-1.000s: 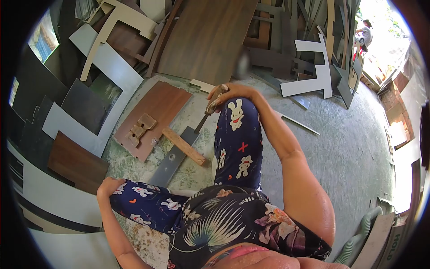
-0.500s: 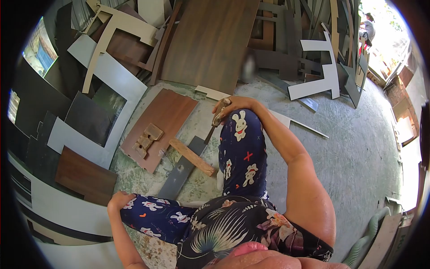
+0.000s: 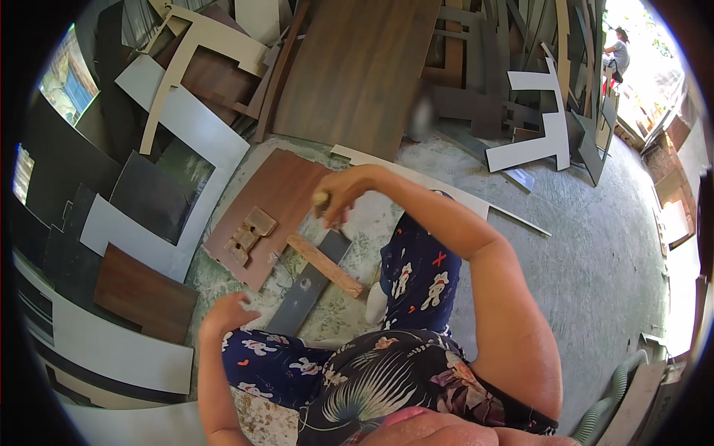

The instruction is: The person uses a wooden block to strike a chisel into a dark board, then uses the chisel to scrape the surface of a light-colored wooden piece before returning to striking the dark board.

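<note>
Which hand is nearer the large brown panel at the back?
Right. The right hand is in front of the panel; the left hand is farther back, by the left knee.

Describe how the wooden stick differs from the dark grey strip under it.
The wooden stick is light brown, while the grey strip is dark. The stick is narrower than the strip. The stick lies crosswise on top; the strip lies beneath it. Both are straight, elongated pieces.
</note>
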{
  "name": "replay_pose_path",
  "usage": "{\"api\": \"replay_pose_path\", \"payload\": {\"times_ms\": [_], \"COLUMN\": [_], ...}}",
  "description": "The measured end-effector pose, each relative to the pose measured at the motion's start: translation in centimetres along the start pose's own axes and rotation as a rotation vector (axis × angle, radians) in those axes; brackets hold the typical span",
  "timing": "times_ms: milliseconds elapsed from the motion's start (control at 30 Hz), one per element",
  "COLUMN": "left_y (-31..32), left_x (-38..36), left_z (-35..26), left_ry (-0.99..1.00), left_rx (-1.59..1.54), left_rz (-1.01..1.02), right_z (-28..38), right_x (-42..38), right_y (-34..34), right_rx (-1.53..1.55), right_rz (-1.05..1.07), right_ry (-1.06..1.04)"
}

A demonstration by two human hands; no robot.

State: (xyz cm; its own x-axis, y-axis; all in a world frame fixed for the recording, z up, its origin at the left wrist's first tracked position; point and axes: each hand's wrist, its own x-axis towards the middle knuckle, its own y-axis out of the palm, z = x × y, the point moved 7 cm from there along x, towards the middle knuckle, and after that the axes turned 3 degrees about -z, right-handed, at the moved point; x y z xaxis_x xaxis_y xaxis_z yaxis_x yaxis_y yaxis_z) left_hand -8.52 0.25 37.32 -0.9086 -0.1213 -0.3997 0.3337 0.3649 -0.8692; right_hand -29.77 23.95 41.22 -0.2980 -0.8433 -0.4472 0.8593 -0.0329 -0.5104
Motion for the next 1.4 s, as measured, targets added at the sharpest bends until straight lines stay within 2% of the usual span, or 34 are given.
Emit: {"api": "replay_pose_path", "payload": {"times_ms": [67, 133, 267, 367, 467, 500, 600, 700, 733, 767, 833, 900, 933, 1000, 1100, 1200, 1300, 1400], "left_y": [0.2, 0.1, 0.6, 2.3, 4.4, 4.4, 6.9, 10.1, 10.9, 11.7, 14.1, 19.5, 22.1, 22.6, 24.5, 33.5, 32.6, 32.2], "left_x": [0.8, 2.1, 4.9, 7.8, 10.3, 10.1, 11.4, 14.3, 14.6, 14.6, 14.8, 15.0, 14.8, 11.3, 9.7, 10.0, 6.8, 3.0], "left_z": [-2.8, -4.8, -6.0, -3.3, -0.3, -0.6, 0.9, 6.3, 8.1, 9.8, 14.1, 21.1, 24.2, 24.8, 28.6, 39.9, 38.6, 36.1], "left_ry": [0.017, 0.131, 0.269, 0.076, 0.065, 0.158, 0.053, -0.114, -0.205, -0.292, -0.485, -0.632, -0.674, -0.841, -0.856, -1.025, -1.086, -1.186], "left_rx": [-0.145, -0.133, -0.277, -0.550, -0.632, -0.719, -0.995, -0.565, -0.567, -0.567, -0.511, -0.407, -0.361, -0.311, -0.050, -0.113, -0.088, -0.236], "left_rz": [0.048, -0.122, -0.378, -0.341, -0.456, -0.548, -0.515, -0.404, -0.372, -0.339, -0.298, -0.288, -0.288, -0.209, -0.077, 0.043, 0.113, 0.144], "right_z": [2.1, 4.2, 5.9, 5.6, 3.6, 3.1, 0.8, -5.6, -9.9, -14.3, -17.1, -19.5, -19.7, -20.0, -20.2, -19.7, -20.3, -21.1], "right_x": [3.1, 5.5, 10.1, 11.8, 14.0, 14.3, 15.4, 17.0, 20.3, 22.8, 16.2, 15.2, 15.0, 14.9, 15.8, 16.2, 16.1, 16.2], "right_y": [1.5, 3.4, 5.8, 6.7, 9.0, 9.9, 11.4, 13.4, 14.4, 15.7, 15.9, 17.9, 18.7, 20.5, 22.3, 22.8, 22.1, 20.3], "right_rx": [0.025, 0.065, 0.101, 0.242, 0.553, 0.573, 0.613, 0.574, 0.215, -0.195, 0.182, 0.097, 0.051, -0.040, -0.062, -0.020, -0.003, 0.021], "right_rz": [0.010, 0.013, -0.164, -0.361, -0.329, -0.256, -0.151, -0.171, -0.453, -0.826, -0.657, -0.695, -0.683, -0.645, -0.607, -0.586, -0.625, -0.707], "right_ry": [-0.084, -0.182, -0.242, -0.259, -0.232, -0.228, -0.288, -0.078, -0.318, -0.431, 0.519, 0.711, 0.729, 0.758, 0.670, 0.565, 0.549, 0.551]}}
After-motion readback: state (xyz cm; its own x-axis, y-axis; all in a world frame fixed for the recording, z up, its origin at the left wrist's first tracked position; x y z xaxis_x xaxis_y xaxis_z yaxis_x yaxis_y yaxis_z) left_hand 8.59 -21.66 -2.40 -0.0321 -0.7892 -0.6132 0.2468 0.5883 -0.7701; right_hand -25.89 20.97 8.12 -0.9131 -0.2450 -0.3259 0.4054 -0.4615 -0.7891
